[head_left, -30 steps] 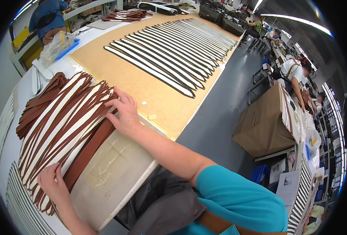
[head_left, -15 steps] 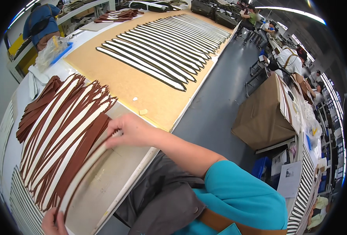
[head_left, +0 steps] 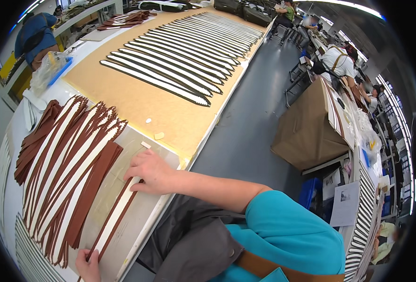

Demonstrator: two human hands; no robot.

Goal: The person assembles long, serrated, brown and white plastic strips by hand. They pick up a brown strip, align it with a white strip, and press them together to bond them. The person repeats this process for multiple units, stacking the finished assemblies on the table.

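Note:
One long brown strap with a white face (head_left: 115, 217) lies apart from the others on a clear plastic sheet (head_left: 137, 221) at the table's near edge. My right hand (head_left: 152, 172) presses on its far end. My left hand (head_left: 88, 266) pinches its near end at the lower rim of the picture. To the left lies a fanned pile of the same brown and white straps (head_left: 67, 164), with a few plain brown ones at its right side.
Beyond is a tan board (head_left: 142, 101) with a row of dark, white-faced straps (head_left: 189, 51). A table with a brown cover (head_left: 306, 129) stands across the grey aisle on the right, and other people sit farther back.
My right hand has slid one strap out of the pile, toward the table's near edge. My left hand has moved down with the strap's near end.

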